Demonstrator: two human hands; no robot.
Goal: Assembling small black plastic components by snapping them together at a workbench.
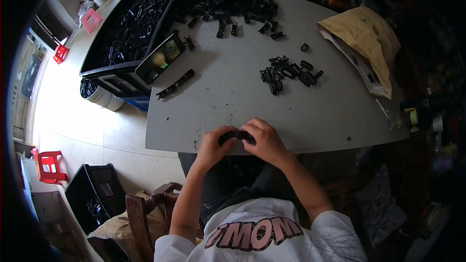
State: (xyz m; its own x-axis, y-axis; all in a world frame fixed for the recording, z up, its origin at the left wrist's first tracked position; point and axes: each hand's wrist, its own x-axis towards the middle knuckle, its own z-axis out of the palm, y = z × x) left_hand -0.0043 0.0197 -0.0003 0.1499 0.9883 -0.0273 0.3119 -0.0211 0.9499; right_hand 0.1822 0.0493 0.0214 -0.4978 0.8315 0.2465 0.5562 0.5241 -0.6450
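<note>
At the near edge of the grey table point(218, 111), my left hand point(213, 145) and my right hand point(263, 139) meet around a short black plastic part point(238, 136). Fingers of both hands are closed on it, one hand at each end, and they cover much of its shape. Beyond my hands, right of the middle, lies a small pile of black plastic pieces point(286, 73). A long black part point(175, 85) rests alone to the left. One small black piece point(305, 47) sits apart behind the pile.
A large heap of black parts point(228, 5) covers the table's far side. Left stands a black crate point(90, 73) full of similar parts, with a phone point(161, 58) leaning on it. A brown paper sack point(364, 29) lies at the right. A red stool point(50, 167) stands on the floor.
</note>
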